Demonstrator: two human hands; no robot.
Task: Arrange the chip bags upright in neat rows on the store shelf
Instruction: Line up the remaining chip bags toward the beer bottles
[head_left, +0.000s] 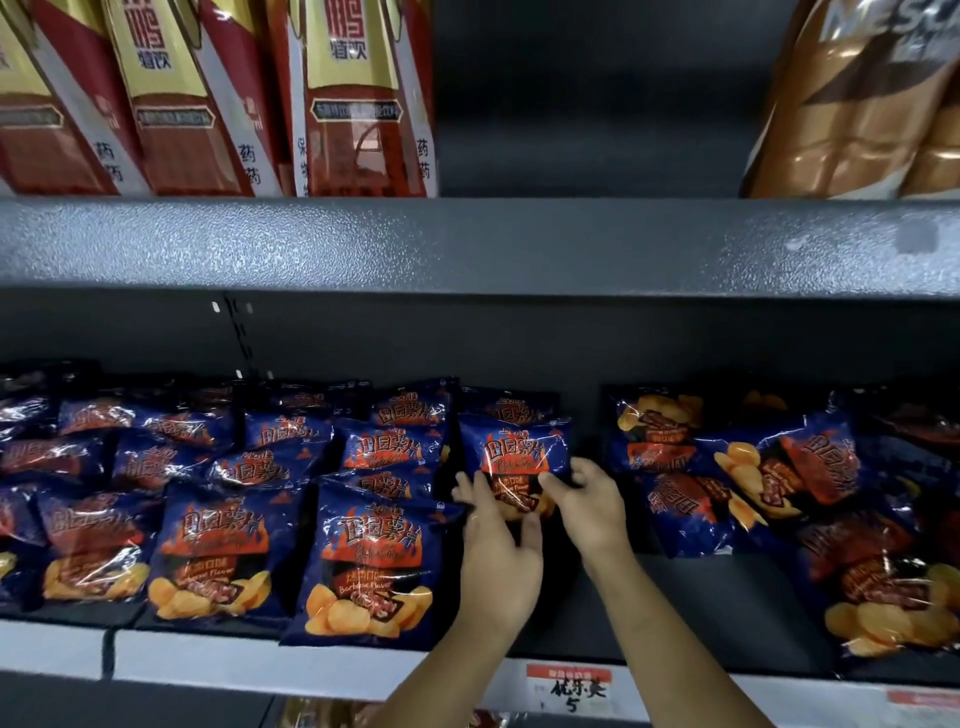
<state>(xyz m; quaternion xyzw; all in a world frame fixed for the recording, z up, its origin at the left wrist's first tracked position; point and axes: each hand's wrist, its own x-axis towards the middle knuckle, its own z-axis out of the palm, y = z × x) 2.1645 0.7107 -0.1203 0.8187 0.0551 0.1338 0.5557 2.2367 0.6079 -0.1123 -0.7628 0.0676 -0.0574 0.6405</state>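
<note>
Left hand (498, 545) and right hand (587, 512) (fingers curled) hold one chip bag (514, 457).

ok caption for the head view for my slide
The left hand and right hand hold a blue chip bag upright on the store shelf.

held bag (514, 452): lower part covered by left hand (498, 540) and right hand (589, 506); flavour print unreadable
rear bag (506, 402): just beyond the fingertips, only top strip showing
far-left bags (21, 457): well past left hand, cut by frame edge, print blurred
far-right bags (914, 431): well past right hand, dark, cut by edge, count unclear
price tag (569, 688): between the forearms, small print illegible
item under shelf (322, 712): beside left forearm, cut by bottom edge, unidentifiable
</note>
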